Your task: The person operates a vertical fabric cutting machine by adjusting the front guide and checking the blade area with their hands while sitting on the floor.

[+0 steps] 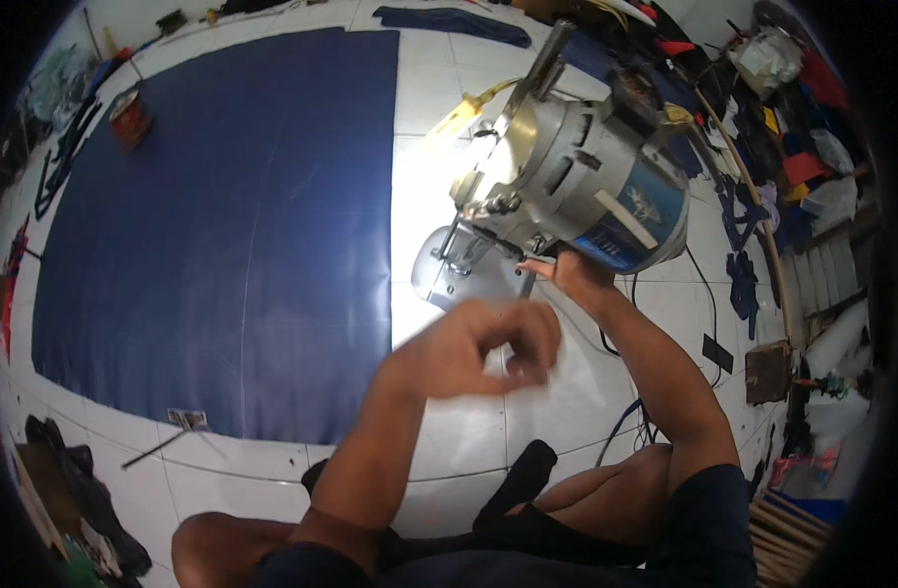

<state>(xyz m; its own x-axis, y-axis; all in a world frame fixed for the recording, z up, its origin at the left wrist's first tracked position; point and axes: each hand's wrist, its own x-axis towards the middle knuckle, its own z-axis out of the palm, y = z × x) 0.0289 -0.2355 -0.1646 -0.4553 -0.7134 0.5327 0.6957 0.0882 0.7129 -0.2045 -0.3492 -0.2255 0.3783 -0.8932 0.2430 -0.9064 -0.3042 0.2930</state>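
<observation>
Curled left hand (447,349) near grey machine (557,162) with printed blue label (603,247)

Toward two o'clock I see a blue label (661,191) with white marks on the big grey machine (552,162), and a pale strip (625,218) across it. I can't read it out. Toward eight o'clock, at the dark blue sheet's (243,225) edge, a small patch (186,418) has marks too tiny to read.
</observation>
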